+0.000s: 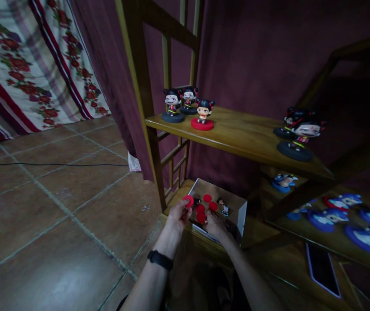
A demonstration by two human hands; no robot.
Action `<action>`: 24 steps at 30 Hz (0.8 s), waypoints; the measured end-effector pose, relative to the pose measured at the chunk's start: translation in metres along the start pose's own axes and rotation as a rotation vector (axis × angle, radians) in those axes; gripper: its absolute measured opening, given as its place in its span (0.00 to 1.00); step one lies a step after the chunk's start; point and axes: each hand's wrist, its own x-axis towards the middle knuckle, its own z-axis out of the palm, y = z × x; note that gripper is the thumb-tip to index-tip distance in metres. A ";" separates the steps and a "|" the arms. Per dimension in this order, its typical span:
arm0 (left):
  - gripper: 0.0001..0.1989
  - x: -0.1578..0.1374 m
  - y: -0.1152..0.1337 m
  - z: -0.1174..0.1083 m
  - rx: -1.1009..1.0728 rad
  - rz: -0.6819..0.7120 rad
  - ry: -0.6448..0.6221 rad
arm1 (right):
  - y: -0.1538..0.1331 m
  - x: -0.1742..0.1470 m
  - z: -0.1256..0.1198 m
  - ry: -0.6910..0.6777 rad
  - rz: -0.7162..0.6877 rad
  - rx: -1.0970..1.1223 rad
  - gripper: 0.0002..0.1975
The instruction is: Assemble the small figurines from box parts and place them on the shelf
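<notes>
My left hand (178,214) is closed on a round red figurine base (188,200), over the left edge of an open cardboard box (241,216). Inside the box, my right hand (215,225) reaches down with bent fingers; whatever they grip is too small and dark to make out. Around the fingers lie several loose red discs, one of them a red base (207,198) near the back. A small dark-haired figurine (224,208) rests to the right of the discs.
The box stands on the low shelf of a wooden rack. Above it, a wooden shelf (236,129) carries several figurines, including a red-based one (204,113). At right are blue-based figurines (327,219) and a phone (323,268). A cable (58,164) crosses the tiled floor.
</notes>
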 end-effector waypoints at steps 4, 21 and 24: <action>0.05 0.004 0.000 0.001 -0.055 -0.013 -0.012 | 0.002 0.003 -0.013 0.064 0.012 0.381 0.11; 0.11 -0.011 -0.011 0.008 0.016 0.003 -0.173 | -0.037 -0.026 -0.051 0.146 -0.050 1.180 0.18; 0.12 -0.012 -0.011 0.009 0.055 0.025 -0.183 | -0.037 -0.019 -0.047 0.155 -0.082 1.129 0.16</action>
